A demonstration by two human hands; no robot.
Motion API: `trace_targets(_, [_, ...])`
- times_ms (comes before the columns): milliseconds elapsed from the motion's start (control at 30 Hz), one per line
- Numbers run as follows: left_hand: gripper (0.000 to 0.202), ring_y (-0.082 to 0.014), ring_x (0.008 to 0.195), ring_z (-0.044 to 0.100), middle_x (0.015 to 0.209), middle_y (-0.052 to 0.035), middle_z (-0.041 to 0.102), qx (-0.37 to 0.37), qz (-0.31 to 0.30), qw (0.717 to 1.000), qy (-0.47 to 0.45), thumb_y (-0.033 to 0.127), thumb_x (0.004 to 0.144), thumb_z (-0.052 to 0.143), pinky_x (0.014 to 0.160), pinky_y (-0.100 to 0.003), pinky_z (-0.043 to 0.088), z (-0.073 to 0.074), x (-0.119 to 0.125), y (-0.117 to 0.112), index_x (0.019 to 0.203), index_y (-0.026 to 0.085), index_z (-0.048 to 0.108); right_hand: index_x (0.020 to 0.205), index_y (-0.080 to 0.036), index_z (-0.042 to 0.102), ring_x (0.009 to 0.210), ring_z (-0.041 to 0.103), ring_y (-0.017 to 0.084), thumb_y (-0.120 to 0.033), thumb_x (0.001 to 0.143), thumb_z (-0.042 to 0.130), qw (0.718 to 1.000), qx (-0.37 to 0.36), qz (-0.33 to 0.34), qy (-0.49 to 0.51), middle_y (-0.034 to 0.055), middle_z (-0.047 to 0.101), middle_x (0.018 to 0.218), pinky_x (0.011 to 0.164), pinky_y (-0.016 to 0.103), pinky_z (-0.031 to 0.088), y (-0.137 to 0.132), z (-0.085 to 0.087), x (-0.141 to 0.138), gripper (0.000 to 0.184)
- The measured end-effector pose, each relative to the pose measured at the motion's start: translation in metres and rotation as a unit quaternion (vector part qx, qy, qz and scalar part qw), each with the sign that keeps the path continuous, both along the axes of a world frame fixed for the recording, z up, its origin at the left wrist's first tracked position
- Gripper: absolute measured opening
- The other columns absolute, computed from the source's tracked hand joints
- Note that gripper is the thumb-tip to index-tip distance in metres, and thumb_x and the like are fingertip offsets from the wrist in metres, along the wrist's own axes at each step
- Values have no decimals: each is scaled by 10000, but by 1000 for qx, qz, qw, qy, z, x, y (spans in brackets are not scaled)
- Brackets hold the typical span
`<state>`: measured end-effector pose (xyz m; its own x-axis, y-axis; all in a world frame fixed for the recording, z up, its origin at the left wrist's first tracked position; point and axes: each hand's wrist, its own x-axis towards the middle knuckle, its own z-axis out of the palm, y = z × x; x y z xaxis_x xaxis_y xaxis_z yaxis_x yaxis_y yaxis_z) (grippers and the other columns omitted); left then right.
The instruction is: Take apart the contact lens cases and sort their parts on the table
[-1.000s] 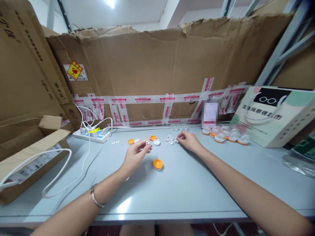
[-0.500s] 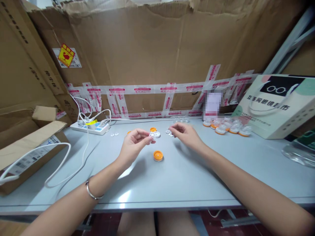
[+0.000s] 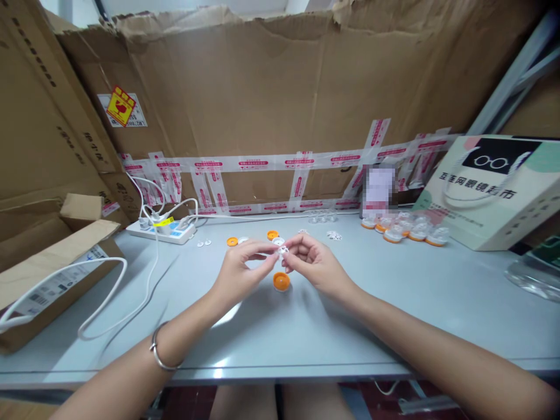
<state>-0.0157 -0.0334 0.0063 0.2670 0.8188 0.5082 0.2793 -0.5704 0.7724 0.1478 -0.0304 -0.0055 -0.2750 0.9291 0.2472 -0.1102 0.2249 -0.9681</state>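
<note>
Thumb and fingertips of my left hand (image 3: 247, 265) pinch a small clear plastic part, largely covered by the fingers. My right hand (image 3: 317, 265) meets it there, pinching a small white disc with holes (image 3: 283, 249) against the clear part. Just below the fingertips, an orange round cap with a white base (image 3: 281, 281) rests on the table. Behind the hands lie another orange cap (image 3: 273, 235) and a white round piece (image 3: 278, 241). To the left of these are an orange cap (image 3: 232, 241) and a white piece (image 3: 243, 240), partly hidden by my left hand.
Small white perforated discs (image 3: 335, 235) lie right of centre, clear domes (image 3: 322, 216) behind them. Several clear-topped orange-based pieces (image 3: 417, 227) cluster near a phone (image 3: 378, 189) and a paper bag (image 3: 481, 192). A power strip (image 3: 175, 232), cables and an open carton (image 3: 56, 274) occupy the left.
My right hand has left the small white discs at the back and come in to my left hand with one. Both hands now meet above the orange cap.
</note>
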Motion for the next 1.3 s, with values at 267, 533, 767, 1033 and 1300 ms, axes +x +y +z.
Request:
trace_targets(267, [159,-141,766,585,839,-50,636,318,79,927,181,148,815,565,691,-272,492,-5,-3,1,960,165,629,755,-183,524,729,604,106,-349,690,678,998,-26,6,58,-20,610,743,720,265,493,-3,-1,-8,235])
trace_targets(533, [142,-146,691,579,811,-39,659,400,108,861,295,139,841,508,629,-278,468,-5,-5,-1,961,152,582,754,-166,637,684,611,119,-362,722,638,1000,-20,-5,2,3,651,692,699,280,502,2,0,1,199])
trace_targets(767, [147,-154,736,577,824,-58,635,414,87,847,322,123,857,472,653,-274,482,-13,-5,1,983,130,547,783,-164,699,700,612,137,-335,740,607,999,24,-15,-40,23,669,714,696,288,499,3,-5,2,199])
trace_targets(1033, [211,-168,768,565,870,-72,617,419,78,841,333,107,856,473,706,-293,485,-22,-6,3,1065,120,499,786,-170,713,684,602,145,-346,757,579,997,54,-42,-32,24,661,687,674,289,491,2,-12,0,223])
trace_targets(1300, [212,-153,785,571,889,-66,628,430,71,846,307,99,840,503,695,-263,484,-22,-6,6,1051,118,503,704,-153,678,604,601,127,-371,661,673,998,-44,-41,24,4,643,597,645,280,497,6,-14,-2,222])
